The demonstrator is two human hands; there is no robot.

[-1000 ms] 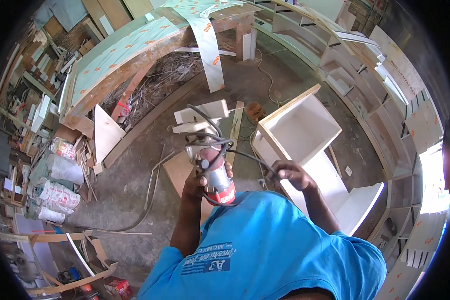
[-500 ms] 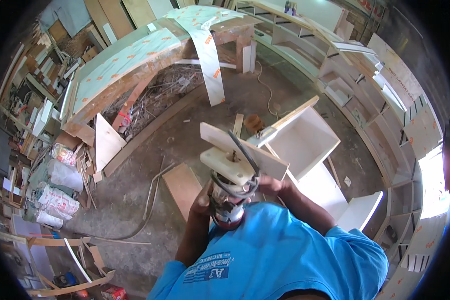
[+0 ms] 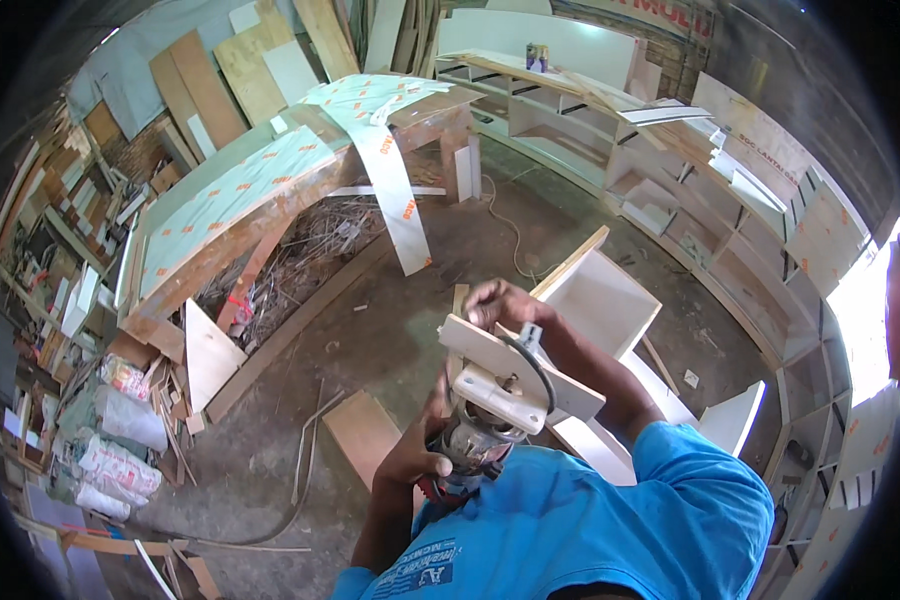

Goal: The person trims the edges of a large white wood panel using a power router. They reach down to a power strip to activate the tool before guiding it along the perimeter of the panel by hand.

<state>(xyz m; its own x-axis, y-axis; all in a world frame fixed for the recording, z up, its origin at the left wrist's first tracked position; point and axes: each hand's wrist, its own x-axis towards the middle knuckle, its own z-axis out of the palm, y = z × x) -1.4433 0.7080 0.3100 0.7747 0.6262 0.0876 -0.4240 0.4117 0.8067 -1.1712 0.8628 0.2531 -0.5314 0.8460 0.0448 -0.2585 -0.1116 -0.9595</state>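
Note:
My left hand [image 3: 422,438] is closed round the silver and red body of a hand-held router [image 3: 470,445], held upside down against my shirt. Its pale base plate [image 3: 500,398] faces up, with the bit in its central opening. A narrow white board [image 3: 565,383] lies slanted across the far side of the base. My right hand [image 3: 495,302] is raised just beyond that board, fingers curled; what they hold, if anything, is hidden. The black cord [image 3: 538,366] loops over the board and base, and a grey plug [image 3: 530,336] shows beside my right forearm.
An open white cabinet [image 3: 610,310] stands ahead right; a plywood panel [image 3: 355,435] lies on the floor. A workbench [image 3: 220,235] with offcuts beneath stands ahead left. Stacked sacks [image 3: 125,470] are at left. Long shelving units [image 3: 660,205] run along the right side.
My right hand has risen from the tool's side to beyond the white board. The router, now base-up, has shifted slightly right. The view has tilted up toward the back wall.

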